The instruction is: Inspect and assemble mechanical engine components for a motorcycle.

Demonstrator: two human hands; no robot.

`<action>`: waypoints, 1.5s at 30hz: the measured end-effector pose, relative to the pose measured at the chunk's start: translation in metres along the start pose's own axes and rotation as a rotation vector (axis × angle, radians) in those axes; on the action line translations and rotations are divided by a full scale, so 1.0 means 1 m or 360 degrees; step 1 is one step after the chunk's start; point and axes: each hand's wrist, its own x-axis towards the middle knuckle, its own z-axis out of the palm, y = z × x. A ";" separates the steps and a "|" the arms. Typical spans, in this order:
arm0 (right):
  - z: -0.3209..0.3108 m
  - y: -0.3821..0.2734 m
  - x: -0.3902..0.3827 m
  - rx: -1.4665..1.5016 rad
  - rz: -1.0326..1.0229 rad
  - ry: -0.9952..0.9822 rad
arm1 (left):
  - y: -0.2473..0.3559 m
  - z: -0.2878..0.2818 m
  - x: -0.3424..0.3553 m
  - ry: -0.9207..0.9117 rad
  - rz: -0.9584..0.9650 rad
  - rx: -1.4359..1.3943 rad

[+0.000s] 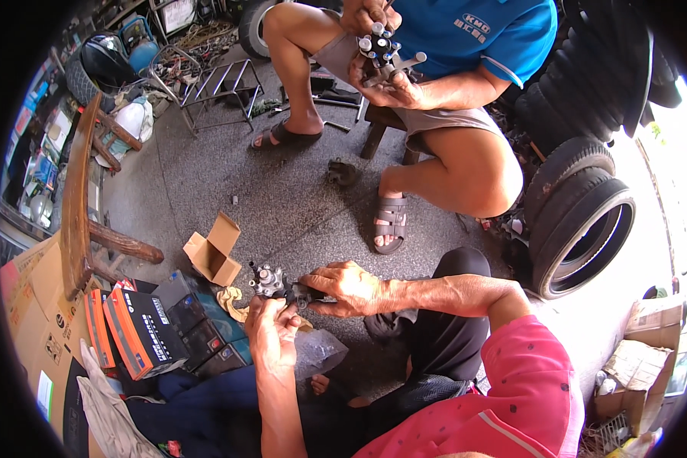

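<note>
Head view: a small grey cast-metal assembly with a round knobbed end and a darker black body [276,284] sits low in the middle of the picture, above the person's lap and over the concrete floor, held between both hands. The left hand [273,336] comes up from below with its grip closed around the underside of the part, while the right hand [349,288] reaches in from the side, its grip pinched narrow on the dark end. The work in hand looks best done by keeping the lower hand as a steady cradle and letting the fingertips of the other do the fine turning, since the casting looks lumpy, hard-edged and probably greasy. Just behind it lie a crumpled yellowish rag [233,301] and an open brown cardboard box [214,249]; a clear plastic bag [317,352] lies under the wrists. To the left stand glossy orange-and-black cartons [133,332]. Opposite, a seated person in a blue shirt holds a similar pronged metal part [383,52]. Stacked black rubber tyres [584,221] stand at right.
</note>
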 end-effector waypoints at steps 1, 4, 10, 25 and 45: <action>0.000 0.000 0.000 0.0013 -0.0002 0.0000 | 0.001 0.003 -0.001 0.0064 -0.0010 0.0014; 0.000 -0.001 0.001 0.0005 -0.0022 0.0017 | 0.004 0.005 -0.002 0.0103 -0.0021 0.0045; 0.001 -0.001 0.000 -0.0006 -0.0012 -0.0014 | 0.004 0.004 -0.002 0.0026 -0.0025 0.0054; 0.003 -0.001 0.000 -0.0039 -0.0018 -0.0010 | 0.003 0.001 -0.001 0.0061 -0.0033 0.0057; 0.003 -0.003 0.001 -0.0004 0.0020 0.0003 | 0.004 0.003 -0.002 0.0001 -0.0022 0.0056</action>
